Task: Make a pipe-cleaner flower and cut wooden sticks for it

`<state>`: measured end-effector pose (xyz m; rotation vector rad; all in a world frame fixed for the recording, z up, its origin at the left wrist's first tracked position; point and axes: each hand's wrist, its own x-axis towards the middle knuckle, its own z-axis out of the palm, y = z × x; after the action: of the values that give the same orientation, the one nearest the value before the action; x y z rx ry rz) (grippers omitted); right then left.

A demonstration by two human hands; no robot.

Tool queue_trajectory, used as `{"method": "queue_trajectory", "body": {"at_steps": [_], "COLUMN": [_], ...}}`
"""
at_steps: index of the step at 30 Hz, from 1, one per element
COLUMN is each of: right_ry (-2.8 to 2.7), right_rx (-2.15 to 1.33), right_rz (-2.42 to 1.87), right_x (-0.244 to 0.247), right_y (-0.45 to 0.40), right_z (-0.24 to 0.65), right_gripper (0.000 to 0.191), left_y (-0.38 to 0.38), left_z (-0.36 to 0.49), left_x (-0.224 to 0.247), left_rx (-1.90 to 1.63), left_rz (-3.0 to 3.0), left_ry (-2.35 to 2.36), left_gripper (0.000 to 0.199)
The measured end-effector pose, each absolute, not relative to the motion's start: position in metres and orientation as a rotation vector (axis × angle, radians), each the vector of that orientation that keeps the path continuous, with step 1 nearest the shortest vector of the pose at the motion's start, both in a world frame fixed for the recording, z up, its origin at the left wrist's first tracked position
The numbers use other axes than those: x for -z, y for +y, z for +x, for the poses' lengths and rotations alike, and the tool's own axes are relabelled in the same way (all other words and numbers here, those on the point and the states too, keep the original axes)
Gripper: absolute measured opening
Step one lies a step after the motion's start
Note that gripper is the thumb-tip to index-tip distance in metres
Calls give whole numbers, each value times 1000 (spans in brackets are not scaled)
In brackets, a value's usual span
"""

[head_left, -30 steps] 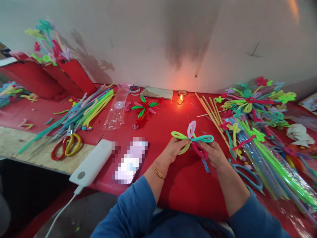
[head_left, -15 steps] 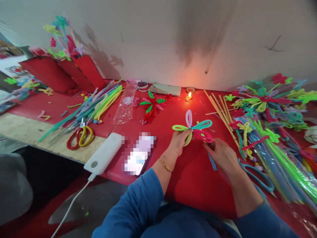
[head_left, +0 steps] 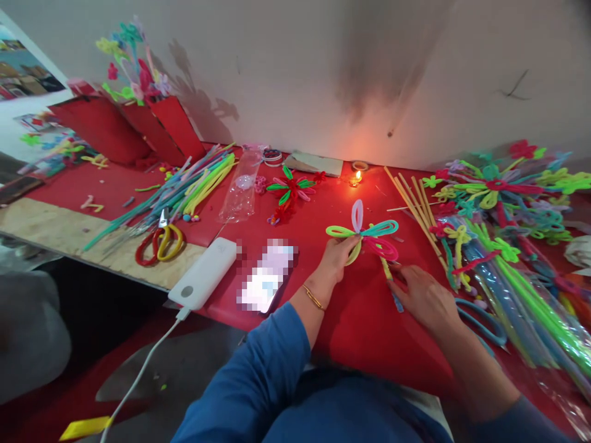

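My left hand (head_left: 338, 253) pinches the centre of a pipe-cleaner flower (head_left: 379, 229) with looped petals in lilac, turquoise, pink and yellow-green. Below the pink petal runs a fuzzy stem (head_left: 386, 269), yellow at the top and blue at its lower end. The fingertips of my right hand (head_left: 425, 298) are closed on this stem about halfway down; the thumb side is partly hidden. Both hands are above the red tabletop (head_left: 355, 326).
A small flame (head_left: 357, 177) burns near the wall. To the left lie a phone (head_left: 268, 277), a white power bank (head_left: 204, 275), scissors (head_left: 159, 243) and loose pipe cleaners (head_left: 203, 184). Wooden sticks (head_left: 418, 215), blue-handled scissors (head_left: 482, 323) and finished flowers (head_left: 494, 184) lie at right.
My right hand has shifted slightly down and right along the stem, baring its yellow upper part. My left hand still holds the flower's centre. The view has moved a little.
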<state>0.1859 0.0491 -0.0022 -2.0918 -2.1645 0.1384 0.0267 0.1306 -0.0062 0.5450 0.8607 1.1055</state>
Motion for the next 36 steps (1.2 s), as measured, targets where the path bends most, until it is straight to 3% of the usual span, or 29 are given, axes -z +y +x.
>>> {"method": "queue_trajectory", "body": {"at_steps": [7, 13, 21, 31, 36], "right_ry": [-1961, -1271, -753, -1034, -1492], "right_rx": [-346, -781, -934, -929, -643], "right_rz": [-2133, -1924, -1656, -1775, -1838], "right_x": [11, 11, 4, 4, 6], "right_y": [44, 37, 18, 6, 0], "right_z": [189, 204, 218, 213, 208], "right_gripper": [39, 43, 31, 34, 26], "left_y": [127, 123, 130, 134, 132], "left_z": [26, 25, 20, 16, 16], "left_x": [8, 6, 6, 2, -1], "left_rx": [-1126, -1111, -1213, -1187, -1167], "left_rz": [518, 534, 479, 458, 458], "left_ry": [868, 871, 895, 827, 779], "left_gripper": [16, 15, 16, 20, 19]}}
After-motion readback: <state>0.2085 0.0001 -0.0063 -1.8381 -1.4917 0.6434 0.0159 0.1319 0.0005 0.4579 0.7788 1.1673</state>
